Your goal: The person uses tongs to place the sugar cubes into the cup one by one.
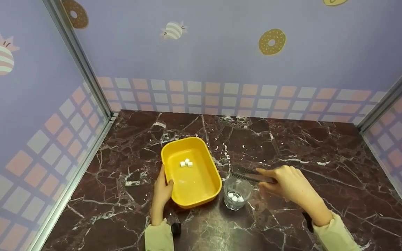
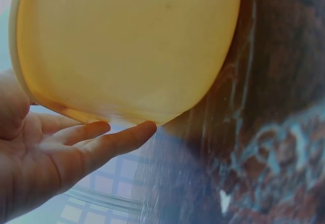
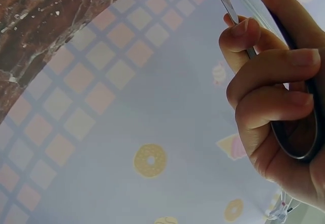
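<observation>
My left hand (image 1: 162,190) grips the left side of a yellow rectangular tray (image 1: 215,174), thumb at the rim and fingers along the outer wall. In the left wrist view, the fingers (image 2: 96,145) lie against the tray's wall. Inside the tray sit three small white cubes (image 1: 183,164), close together. My right hand (image 1: 288,183) holds metal tongs (image 1: 253,177), its fingers curled round the arms in the right wrist view. The tongs' perforated ends hover by the rim of a clear glass (image 1: 246,191), with no cube visible between them. Several white cubes (image 1: 235,198) lie in the glass.
Dark red marble with white veins covers the tabletop (image 1: 124,209). White specks (image 1: 226,153) are scattered behind the tray and glass. Purple panels (image 1: 215,52) with checks and sweets stand at the back and both sides, joined by metal posts (image 1: 79,55).
</observation>
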`<state>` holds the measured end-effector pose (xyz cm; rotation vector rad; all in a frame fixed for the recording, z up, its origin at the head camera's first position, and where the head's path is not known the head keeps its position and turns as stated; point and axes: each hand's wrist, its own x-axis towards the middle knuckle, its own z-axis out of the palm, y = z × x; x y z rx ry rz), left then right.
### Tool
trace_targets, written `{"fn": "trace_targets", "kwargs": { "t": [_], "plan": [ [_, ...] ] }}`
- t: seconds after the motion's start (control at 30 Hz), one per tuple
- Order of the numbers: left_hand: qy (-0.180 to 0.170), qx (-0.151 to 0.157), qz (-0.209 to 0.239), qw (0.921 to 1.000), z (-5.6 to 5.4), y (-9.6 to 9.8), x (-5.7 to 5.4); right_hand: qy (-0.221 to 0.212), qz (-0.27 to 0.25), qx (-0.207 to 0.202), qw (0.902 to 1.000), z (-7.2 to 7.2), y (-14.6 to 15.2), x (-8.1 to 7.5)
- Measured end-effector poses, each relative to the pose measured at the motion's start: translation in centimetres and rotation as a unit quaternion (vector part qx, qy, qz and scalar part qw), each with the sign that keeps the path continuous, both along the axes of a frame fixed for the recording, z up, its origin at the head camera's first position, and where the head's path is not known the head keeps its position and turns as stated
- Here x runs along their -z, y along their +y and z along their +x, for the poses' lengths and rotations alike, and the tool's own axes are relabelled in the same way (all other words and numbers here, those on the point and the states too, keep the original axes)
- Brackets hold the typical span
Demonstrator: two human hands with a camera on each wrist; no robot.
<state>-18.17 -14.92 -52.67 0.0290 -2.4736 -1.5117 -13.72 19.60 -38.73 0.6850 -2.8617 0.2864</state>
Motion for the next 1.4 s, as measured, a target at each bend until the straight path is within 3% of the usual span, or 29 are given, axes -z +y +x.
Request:
{"fn": "trace_targets", "kwargs": {
  "t": [0.2, 0.67, 0.87, 1.13, 1.4],
  "plan": [
    [-0.007, 0.0, 0.004, 1.0, 0.1, -0.1, -0.1, 0.018, 0.002, -0.009, 0.9998, -1.7, -1.1, -1.2],
    [-0.011, -0.004, 0.0, 0.9999, 0.0, 0.0, -0.2, -0.004, -0.005, -0.026, 0.9996, -6.1, -5.5, -2.9],
    [0.0, -0.003, -0.003, 1.0, 0.0, 0.1, -0.1, 0.004, -0.003, -0.026, 0.9996, -7.9, -7.3, -1.9],
    [0.02, 0.001, 0.001, 0.9998, 0.1, 0.2, 0.2, 0.003, 0.041, -0.044, 0.9982, -10.2, -9.8, 0.0],
    [0.018, -0.001, -0.004, 0.9998, 0.0, 0.1, 0.1, 0.014, 0.055, -0.041, 0.9976, -11.5, -12.2, 1.8]
  ]
}}
